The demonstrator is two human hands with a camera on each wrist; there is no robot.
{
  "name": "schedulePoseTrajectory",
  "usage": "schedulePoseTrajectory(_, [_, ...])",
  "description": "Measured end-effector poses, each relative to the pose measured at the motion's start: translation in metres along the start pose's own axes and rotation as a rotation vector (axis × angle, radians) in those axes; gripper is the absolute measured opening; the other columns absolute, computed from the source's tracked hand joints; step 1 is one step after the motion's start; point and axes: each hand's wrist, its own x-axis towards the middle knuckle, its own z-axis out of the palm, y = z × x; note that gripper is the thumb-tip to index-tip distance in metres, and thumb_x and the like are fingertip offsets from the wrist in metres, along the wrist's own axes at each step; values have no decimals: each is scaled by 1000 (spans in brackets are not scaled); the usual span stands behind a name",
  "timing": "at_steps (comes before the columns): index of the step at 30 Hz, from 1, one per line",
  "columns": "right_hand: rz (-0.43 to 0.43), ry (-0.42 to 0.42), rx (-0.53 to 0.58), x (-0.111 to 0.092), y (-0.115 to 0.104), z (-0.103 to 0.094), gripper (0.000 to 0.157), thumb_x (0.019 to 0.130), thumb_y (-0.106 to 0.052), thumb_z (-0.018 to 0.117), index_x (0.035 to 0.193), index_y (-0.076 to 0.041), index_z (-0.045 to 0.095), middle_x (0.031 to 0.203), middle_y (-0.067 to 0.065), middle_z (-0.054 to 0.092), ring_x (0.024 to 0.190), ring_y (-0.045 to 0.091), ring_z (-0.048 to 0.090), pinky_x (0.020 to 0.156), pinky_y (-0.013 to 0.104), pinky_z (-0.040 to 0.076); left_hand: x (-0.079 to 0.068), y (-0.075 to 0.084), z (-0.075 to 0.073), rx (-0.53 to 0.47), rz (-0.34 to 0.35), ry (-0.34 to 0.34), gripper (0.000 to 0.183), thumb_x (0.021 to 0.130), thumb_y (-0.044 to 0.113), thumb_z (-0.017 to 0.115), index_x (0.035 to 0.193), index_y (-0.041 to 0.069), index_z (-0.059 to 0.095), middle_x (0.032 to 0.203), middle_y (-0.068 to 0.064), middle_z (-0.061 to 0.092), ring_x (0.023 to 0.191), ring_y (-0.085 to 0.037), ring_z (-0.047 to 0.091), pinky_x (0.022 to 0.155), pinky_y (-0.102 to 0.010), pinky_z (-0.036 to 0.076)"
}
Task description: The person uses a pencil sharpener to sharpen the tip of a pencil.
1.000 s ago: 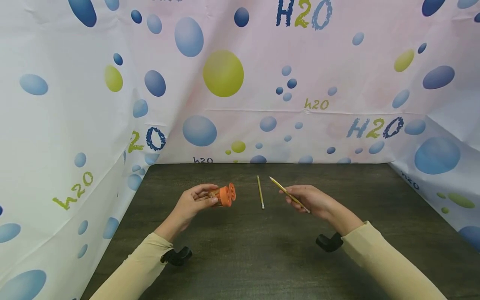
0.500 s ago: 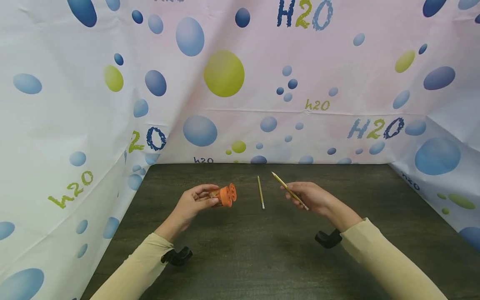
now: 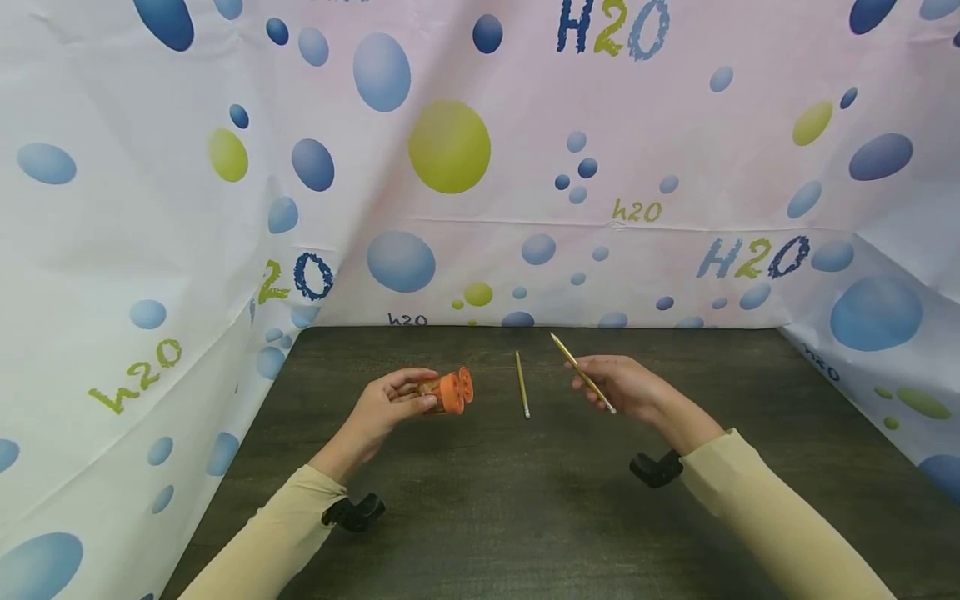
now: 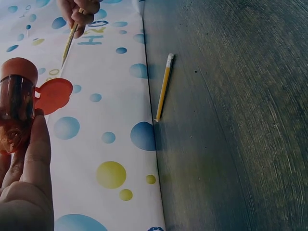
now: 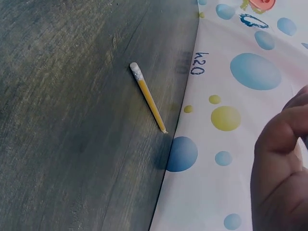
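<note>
In the head view, my left hand [image 3: 386, 412] grips a pencil sharpener [image 3: 452, 393] with an orange lid and a see-through body holding brownish bits. Its flip cap [image 4: 54, 95] stands open in the left wrist view. My right hand [image 3: 626, 387] pinches a yellow pencil [image 3: 573, 360] above the table, its sharpened tip pointing up and to the left, its eraser end toward me. Another yellow pencil [image 3: 522, 385] lies on the table between the two hands, tip away from me. The right wrist view shows this lying pencil [image 5: 150, 101], but not the held one.
A dark wood-grain table [image 3: 480, 517] lies under both hands. Behind it and along both sides hangs a white sheet [image 3: 510, 108] printed with blue and green dots and H2O lettering. Black bands with mounts sit at both wrists, such as the left mount [image 3: 354, 512].
My right hand has moved slightly up and away with the pencil, and the pencil has turned a little steeper. The left hand, the sharpener and the lying pencil stay where they were.
</note>
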Motion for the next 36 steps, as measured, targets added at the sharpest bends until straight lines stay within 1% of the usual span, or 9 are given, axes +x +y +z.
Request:
schedulePoseTrajectory(4, [-2, 7, 5, 2, -2, -2, 48, 113, -25, 35, 151, 3, 41, 91, -12, 66, 70, 3, 54, 64, 20, 47, 0, 1, -1, 29, 1, 2, 52, 97, 11, 69, 141, -9, 52, 127, -10, 69, 102, -1, 69, 89, -21, 58])
schedulePoseTrajectory(6, [-1, 7, 8, 4, -3, -2, 49, 114, -25, 35, 152, 5, 38, 91, -12, 66, 70, 3, 55, 65, 20, 47, 0, 1, -1, 34, -1, 1, 52, 97, 12, 69, 141, -9, 52, 129, -13, 68, 103, -1, 68, 90, -21, 57])
schedulePoseTrajectory(9, [1, 8, 9, 6, -4, -3, 49, 113, -25, 36, 152, 5, 38, 91, -12, 66, 71, 3, 55, 65, 21, 48, 0, 1, -2, 36, 0, -2, 53, 97, 13, 69, 142, -9, 51, 131, -14, 68, 103, 0, 68, 91, -21, 57])
schedulePoseTrajectory(14, [9, 27, 2, 12, -5, -4, 49, 113, -24, 38, 152, 6, 39, 91, -11, 68, 73, 2, 59, 67, 20, 50, 0, 1, -2, 30, 2, -5, 53, 97, 13, 69, 142, -9, 51, 132, -13, 68, 103, 0, 68, 91, -21, 57])
schedulePoseTrajectory(18, [26, 40, 1, 16, -3, -5, 52, 113, -23, 38, 155, 8, 34, 92, -11, 69, 75, 1, 63, 69, 20, 52, 0, 2, -1, 27, 1, -5, 53, 97, 12, 69, 142, -9, 51, 130, -8, 69, 103, 0, 68, 91, -21, 57])
schedulePoseTrajectory(23, [36, 40, -5, 22, 1, -8, 54, 113, -22, 38, 157, 8, 30, 91, -13, 71, 77, 0, 65, 71, 20, 53, 0, 2, -1, 27, 13, -8, 53, 97, 12, 68, 142, -10, 51, 131, -12, 68, 103, 0, 68, 91, -21, 57])
schedulePoseTrajectory(26, [44, 44, -17, 25, 3, -11, 54, 112, -23, 39, 157, 7, 31, 90, -15, 72, 79, 0, 66, 72, 21, 54, 1, 1, -1, 29, 12, -2, 52, 97, 12, 68, 141, -10, 51, 131, -11, 69, 102, 0, 68, 90, -21, 57])
schedulePoseTrajectory(31, [50, 41, -55, 29, 7, -14, 57, 112, -24, 39, 158, 8, 26, 92, -17, 71, 82, -1, 67, 76, 22, 54, 1, 1, -1, 20, -2, 9, 52, 97, 11, 69, 141, -8, 52, 127, -3, 70, 102, 0, 69, 89, -20, 57])
schedulePoseTrajectory(36, [71, 59, -39, 37, 12, -18, 57, 113, -23, 39, 158, 9, 25, 90, -17, 71, 81, -2, 67, 78, 23, 55, 1, 2, -2, 20, -5, 12, 52, 97, 11, 68, 141, -9, 51, 127, -5, 70, 101, 0, 68, 90, -21, 57])
